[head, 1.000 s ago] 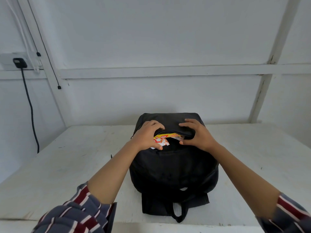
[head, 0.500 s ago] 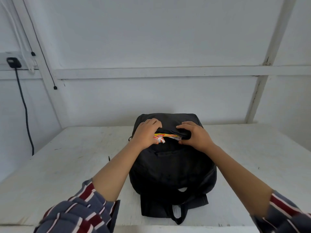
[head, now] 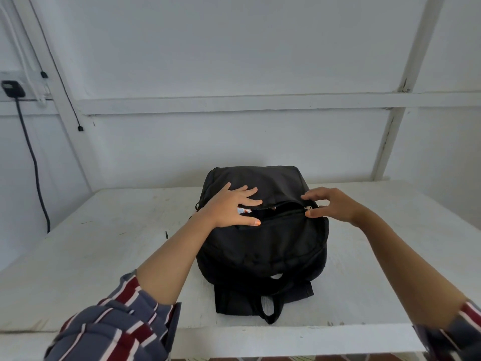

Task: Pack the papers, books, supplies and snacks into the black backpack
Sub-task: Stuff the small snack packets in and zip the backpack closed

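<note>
Black backpack, white table, striped sleeve

I read this as a plain utility room or shed-type workspace: white-painted wall with exposed framing, a horizontal rail and a slanted post. A scuffed white-painted table sits against that wall. On the left there's a black plug in a wall socket, its cable hanging down, a thin surface-run wire, and reddish floor tiles below the table edge.
</note>
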Motion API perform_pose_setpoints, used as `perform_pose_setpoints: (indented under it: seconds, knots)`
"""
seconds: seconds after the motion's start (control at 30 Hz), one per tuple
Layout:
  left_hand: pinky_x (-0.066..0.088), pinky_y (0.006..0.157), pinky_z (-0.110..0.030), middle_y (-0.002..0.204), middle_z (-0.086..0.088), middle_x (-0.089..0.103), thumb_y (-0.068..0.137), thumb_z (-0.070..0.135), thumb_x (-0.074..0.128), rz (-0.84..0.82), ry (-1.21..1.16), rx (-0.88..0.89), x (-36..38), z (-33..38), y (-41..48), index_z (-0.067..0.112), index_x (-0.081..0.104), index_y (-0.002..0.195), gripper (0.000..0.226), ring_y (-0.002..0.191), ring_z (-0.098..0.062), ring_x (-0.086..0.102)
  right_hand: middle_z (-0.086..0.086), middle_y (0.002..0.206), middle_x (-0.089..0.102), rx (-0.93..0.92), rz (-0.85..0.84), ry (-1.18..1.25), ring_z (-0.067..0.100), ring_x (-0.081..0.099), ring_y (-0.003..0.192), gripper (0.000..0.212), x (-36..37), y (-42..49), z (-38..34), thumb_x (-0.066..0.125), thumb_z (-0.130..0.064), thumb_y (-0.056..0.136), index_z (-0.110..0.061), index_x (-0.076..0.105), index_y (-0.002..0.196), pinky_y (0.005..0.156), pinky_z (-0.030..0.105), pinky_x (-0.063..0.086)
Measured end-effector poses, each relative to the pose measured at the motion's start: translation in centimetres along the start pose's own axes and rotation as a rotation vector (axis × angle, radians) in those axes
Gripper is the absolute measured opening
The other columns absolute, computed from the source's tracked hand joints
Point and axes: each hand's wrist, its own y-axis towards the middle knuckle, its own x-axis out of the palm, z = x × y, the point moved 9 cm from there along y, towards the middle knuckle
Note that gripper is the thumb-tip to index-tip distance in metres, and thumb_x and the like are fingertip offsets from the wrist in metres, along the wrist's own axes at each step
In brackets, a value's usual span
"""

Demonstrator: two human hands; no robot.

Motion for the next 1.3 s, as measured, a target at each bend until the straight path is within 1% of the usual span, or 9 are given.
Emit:
perform_pose_setpoints:
  seconds: [0.2, 0.27, 0.47, 0.7, 0.83, 1.0, 1.1, 1.2, 1.3]
  knots:
    - [0.022, 0.114, -0.035, 0.122, 0.005, 0.059, 0.081, 0.044, 0.067, 0.267, -0.095, 0.043, -2.8, 3.6, 0.7, 0.021, 0.068, 0.107, 0.035, 0.118, -0.008, 0.049, -0.004, 0.086, 0.061, -0.052, 0.073, -0.164, 0.023, 0.059, 0.083, 0.007, -0.5, -0.5, -0.8, 0.074, -0.011, 0.077, -0.015, 0.069, 0.079, 0.076, 0.026, 0.047]
    - [0.036, 0.105, -0.033, 0.121, 0.007, 0.059, 0.082, 0.042, 0.066, 0.265, -0.115, 0.08, -2.6, 5.4, 1.3, 0.021, 0.065, 0.112, 0.036, 0.115, -0.009, 0.05, -0.007, 0.079, 0.061, -0.046, 0.076, -0.203, 0.016, 0.057, 0.072, 0.007, -0.6, -0.6, -0.9, 0.072, -0.011, 0.08, -0.014, 0.066, 0.076, 0.065, 0.018, 0.044]
    - [0.042, 0.092, -0.032, 0.13, 0.003, 0.053, 0.088, 0.045, 0.057, 0.177, 0.063, 0.066, -0.2, 9.9, 3.9, 0.021, 0.053, 0.13, 0.048, 0.122, -0.016, 0.043, -0.009, 0.061, 0.059, -0.118, 0.161, -0.168, -0.008, 0.054, 0.049, 0.013, -2.6, -1.0, -2.3, 0.071, -0.005, 0.079, -0.014, 0.066, 0.072, 0.054, 0.006, 0.04]
    - [0.038, 0.066, -0.028, 0.096, 0.001, 0.062, 0.088, 0.056, 0.051, 0.29, 0.108, -0.104, 0.4, 10.3, 5.3, 0.022, 0.066, 0.11, 0.043, 0.094, -0.018, 0.056, 0.003, 0.077, 0.067, -0.262, 0.184, -0.076, -0.009, 0.06, 0.058, 0.013, -2.6, -0.4, -5.2, 0.066, 0.008, 0.078, 0.001, 0.071, 0.087, 0.065, 0.008, 0.049]
    - [0.033, 0.055, -0.025, 0.084, 0.003, 0.063, 0.09, 0.048, 0.052, 0.339, -0.017, -0.177, 0.1, 9.6, 5.5, 0.019, 0.069, 0.081, 0.034, 0.079, -0.015, 0.058, 0.01, 0.078, 0.066, -0.27, 0.122, 0.072, 0.0, 0.062, 0.062, 0.018, -2.3, -0.1, -4.8, 0.067, 0.009, 0.077, -0.001, 0.067, 0.091, 0.069, 0.017, 0.054]
    - [0.052, 0.073, -0.034, 0.088, 0.002, 0.071, 0.083, 0.038, 0.067, 0.377, -0.357, -0.257, 0.3, 8.2, 5.2, 0.018, 0.075, 0.086, 0.022, 0.082, -0.014, 0.064, 0.005, 0.099, 0.068, -0.172, 0.092, 0.252, 0.018, 0.062, 0.095, 0.036, -2.3, 0.1, -1.7, 0.076, -0.002, 0.072, -0.012, 0.066, 0.105, 0.089, 0.028, 0.05]
    - [0.052, 0.071, -0.03, 0.082, 0.0, 0.072, 0.078, 0.031, 0.074, 0.41, -0.461, -0.285, 0.2, 7.6, 5.0, 0.013, 0.076, 0.081, 0.018, 0.077, -0.012, 0.065, -0.001, 0.114, 0.064, -0.106, -0.025, 0.184, 0.01, 0.056, 0.109, 0.045, -0.4, -0.1, -0.3, 0.077, -0.011, 0.072, -0.015, 0.064, 0.115, 0.094, 0.021, 0.038]
    - [0.043, 0.063, -0.015, 0.08, -0.001, 0.072, 0.077, 0.028, 0.075, 0.417, -0.436, -0.292, 0.1, 7.7, 4.9, 0.011, 0.075, 0.076, 0.017, 0.07, -0.009, 0.063, -0.005, 0.107, 0.064, -0.173, 0.01, 0.131, 0.0, 0.056, 0.099, 0.036, 0.4, -0.4, -0.8, 0.077, -0.013, 0.073, -0.017, 0.067, 0.107, 0.085, 0.009, 0.036]
    - [0.046, 0.063, -0.024, 0.078, 0.004, 0.066, 0.075, 0.028, 0.076, 0.435, -0.409, -0.302, -0.2, 7.9, 4.7, 0.009, 0.074, 0.073, 0.019, 0.073, -0.01, 0.061, -0.003, 0.103, 0.066, -0.234, 0.097, 0.048, -0.002, 0.056, 0.092, 0.032, 0.3, -0.4, -1.2, 0.078, -0.011, 0.071, -0.013, 0.07, 0.102, 0.077, 0.0, 0.037]
